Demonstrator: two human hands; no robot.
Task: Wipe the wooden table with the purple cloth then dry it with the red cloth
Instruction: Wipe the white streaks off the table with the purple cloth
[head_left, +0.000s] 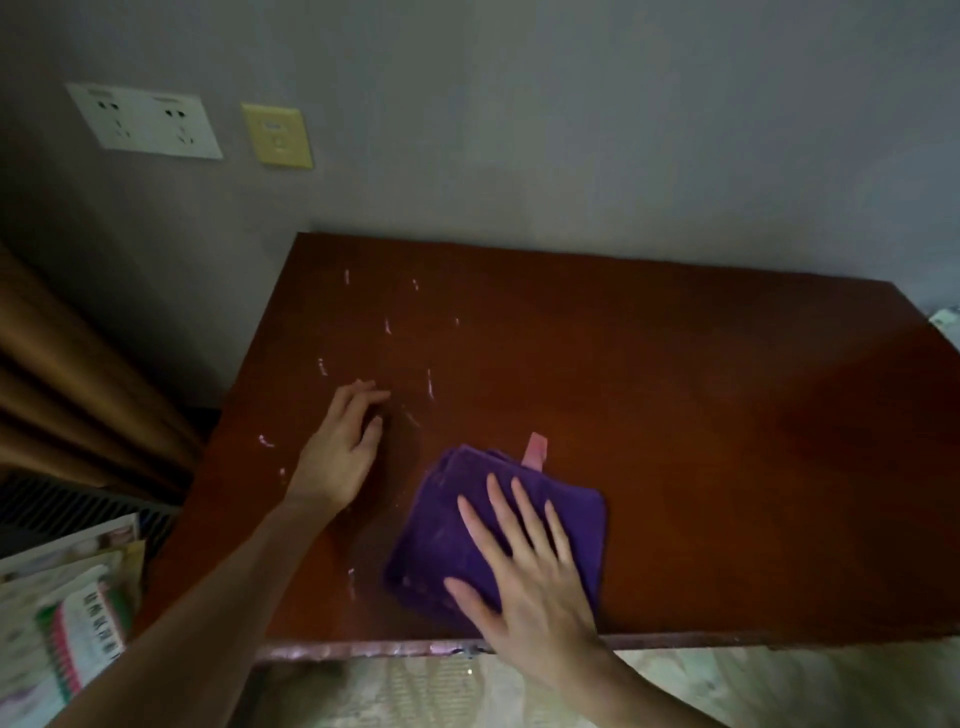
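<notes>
A folded purple cloth with a pink hanging loop lies on the reddish-brown wooden table, near its front edge. My right hand presses flat on the cloth, fingers spread and pointing away from me. To the left of the cloth, my left hand rests on the bare wood with fingers loosely bent and holds nothing. Pale streaks and drops dot the table's left half. No red cloth is in view.
The table stands against a grey wall with two white sockets and a yellow plate. A brown curtain hangs at the left, with stacked printed papers below it. Pale floor shows beneath the front edge.
</notes>
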